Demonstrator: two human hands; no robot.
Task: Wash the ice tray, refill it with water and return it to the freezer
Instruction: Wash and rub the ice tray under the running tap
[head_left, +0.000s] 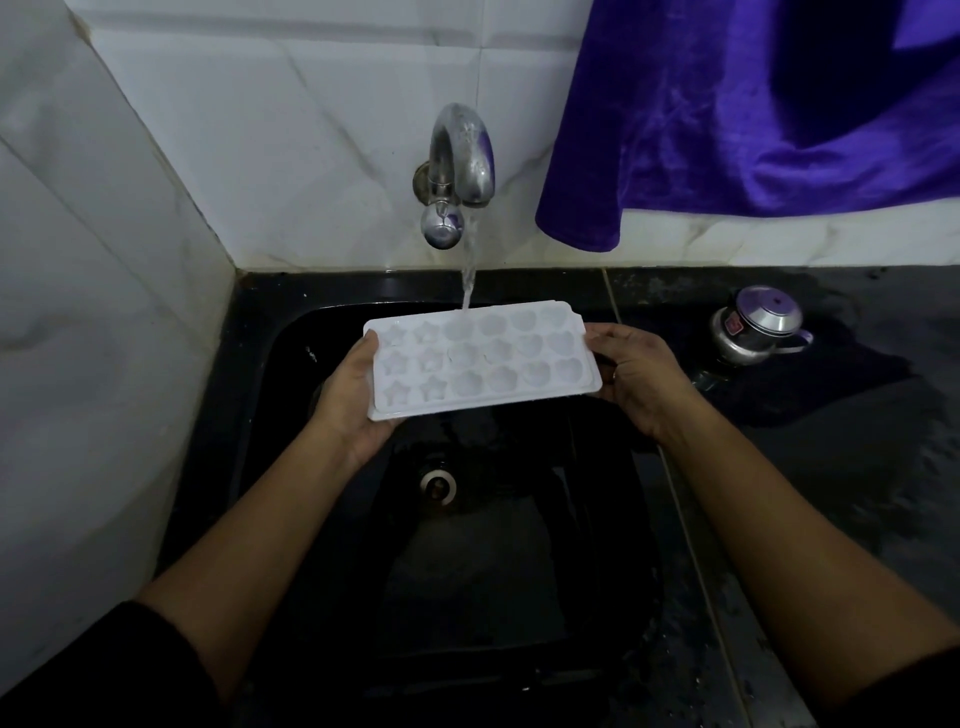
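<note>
A white plastic ice tray (480, 358) with star and heart shaped cells is held face up over the black sink (260, 374). My left hand (353, 395) grips its left end, thumb on the rim. My right hand (636, 371) grips its right end. Water streams from the chrome tap (462, 156) onto the far edge of the tray, near its middle.
A purple cloth (753, 114) hangs on the tiled wall at the right. A small steel pot with a lid (756, 330) stands on the wet black counter right of the sink. The drain (438, 486) lies below the tray. A white tiled wall closes the left side.
</note>
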